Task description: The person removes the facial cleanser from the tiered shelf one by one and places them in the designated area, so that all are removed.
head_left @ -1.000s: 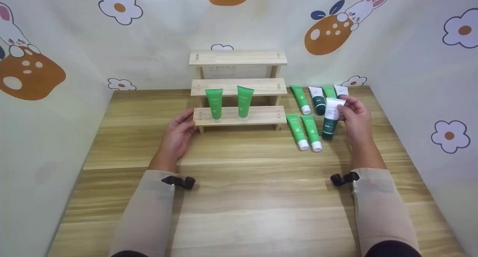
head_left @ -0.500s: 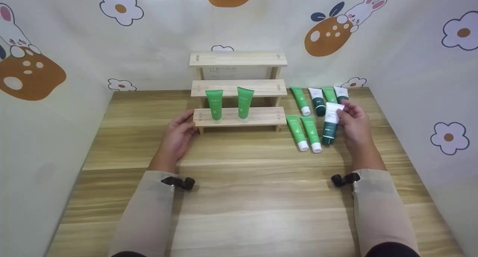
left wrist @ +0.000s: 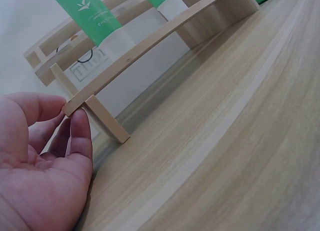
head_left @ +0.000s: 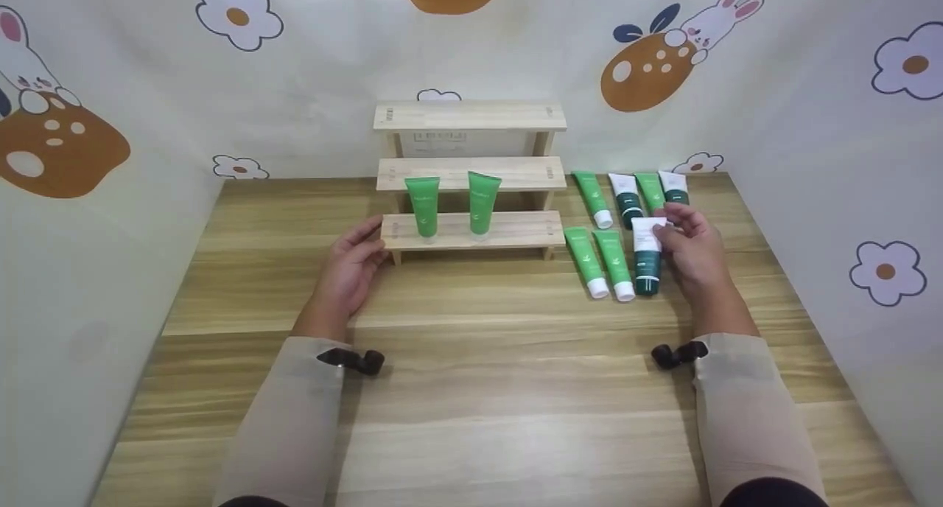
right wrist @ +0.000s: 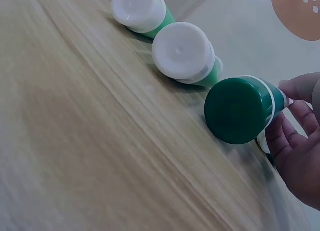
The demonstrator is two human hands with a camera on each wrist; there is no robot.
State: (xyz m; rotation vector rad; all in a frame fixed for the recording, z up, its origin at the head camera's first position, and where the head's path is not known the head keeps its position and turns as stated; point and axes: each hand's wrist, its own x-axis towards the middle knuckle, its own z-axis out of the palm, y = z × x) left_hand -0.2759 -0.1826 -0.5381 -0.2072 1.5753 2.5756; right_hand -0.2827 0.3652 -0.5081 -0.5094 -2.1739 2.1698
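Left hand (head_left: 350, 267), one: thumb and fingertips pinching the left end of the lowest step of a wooden stand (head_left: 516, 231), pale, three-stepped. Right hand (head_left: 696, 250), one: to the right of the stand, gripping between thumb and fingers the white part of a two-tone tube (head_left: 647, 258), its dark green cap pointing toward the person; whether that cap touches the table cannot be told. Green tubes with white caps, two, the nearer one (head_left: 587, 262) and its neighbour (head_left: 614, 264): lying side by side between the stand and the two-tone tube, caps toward the person. Rear row, four pieces, right of the stand and farther back, reading outward from it: a green tube with white cap (head_left: 591, 199), a white-and-dark-green tube (head_left: 626, 199), a plain green tube (head_left: 650, 190) whose lower part is hidden, a white-topped tube (head_left: 673, 186) partly covered by the right hand. Upright green tubes, two (head_left: 423, 205) (head_left: 482, 201): on the lowest step of the stand, caps down, apart from each other. Sleeves (head_left: 295, 418), beige, a pair: in front of the stand, each with a small black camera (head_left: 372, 361) at the wrist. Table (head_left: 501, 396): wood-grained, beneath the stand. Backdrop (head_left: 501, 57): pale cloth behind the stand, printed with flowers, rabbits and orange shapes.
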